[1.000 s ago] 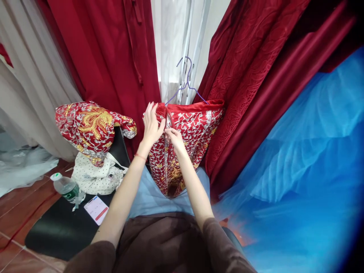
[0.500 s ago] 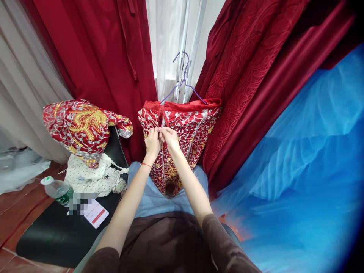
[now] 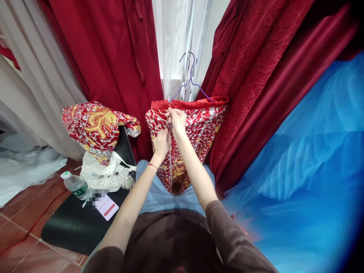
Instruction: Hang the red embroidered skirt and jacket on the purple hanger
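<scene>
While red curtains [image 3: 110, 57] back the black chair [image 3: 71, 227], my left hand [image 3: 162, 145] and right hand [image 3: 178, 120] pinch the garment [image 3: 203, 131] below the hanger [image 3: 190, 79].

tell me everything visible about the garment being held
The garment is red cloth with curling silver and gold embroidery and a plain, satiny top band. It narrows toward the lap in folds. The arms of a purple hanger meet the band. The right hand pinches just below it; the left hand holds lower down.
</scene>
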A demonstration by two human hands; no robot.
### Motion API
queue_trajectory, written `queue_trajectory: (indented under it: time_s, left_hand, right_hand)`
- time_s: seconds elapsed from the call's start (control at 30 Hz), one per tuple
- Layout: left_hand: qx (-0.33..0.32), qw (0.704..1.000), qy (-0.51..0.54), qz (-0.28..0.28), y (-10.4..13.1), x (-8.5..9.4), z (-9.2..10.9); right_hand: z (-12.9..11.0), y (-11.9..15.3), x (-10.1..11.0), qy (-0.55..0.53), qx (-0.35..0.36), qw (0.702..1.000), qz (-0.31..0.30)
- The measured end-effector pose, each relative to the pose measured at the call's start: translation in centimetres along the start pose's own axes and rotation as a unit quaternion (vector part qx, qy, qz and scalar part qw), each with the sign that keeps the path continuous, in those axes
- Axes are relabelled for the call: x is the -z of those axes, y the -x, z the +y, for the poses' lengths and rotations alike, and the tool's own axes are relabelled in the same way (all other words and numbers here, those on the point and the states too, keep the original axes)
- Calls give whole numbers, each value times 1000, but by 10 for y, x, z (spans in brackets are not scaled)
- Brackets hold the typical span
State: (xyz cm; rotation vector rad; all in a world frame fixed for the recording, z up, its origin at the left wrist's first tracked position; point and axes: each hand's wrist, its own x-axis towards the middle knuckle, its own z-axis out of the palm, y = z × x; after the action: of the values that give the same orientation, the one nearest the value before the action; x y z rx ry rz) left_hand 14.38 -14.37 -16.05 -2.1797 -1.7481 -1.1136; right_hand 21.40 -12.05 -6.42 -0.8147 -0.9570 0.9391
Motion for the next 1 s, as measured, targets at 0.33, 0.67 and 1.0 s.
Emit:
queue_trajectory:
  time_s: [0.33, 0.67, 1.0]
  left_hand:
    - [5, 1000, -26, 12, 5, -15, -15]
    - [98, 975, 196, -40, 2, -5, -12]
    - [134, 769, 623, -54, 3, 4, 17]
  right_hand:
    - [26, 10, 44, 270, 164, 945, 86]
    - [37, 9, 50, 198, 115, 972, -59]
    - [65, 92, 73, 92, 96, 991, -33]
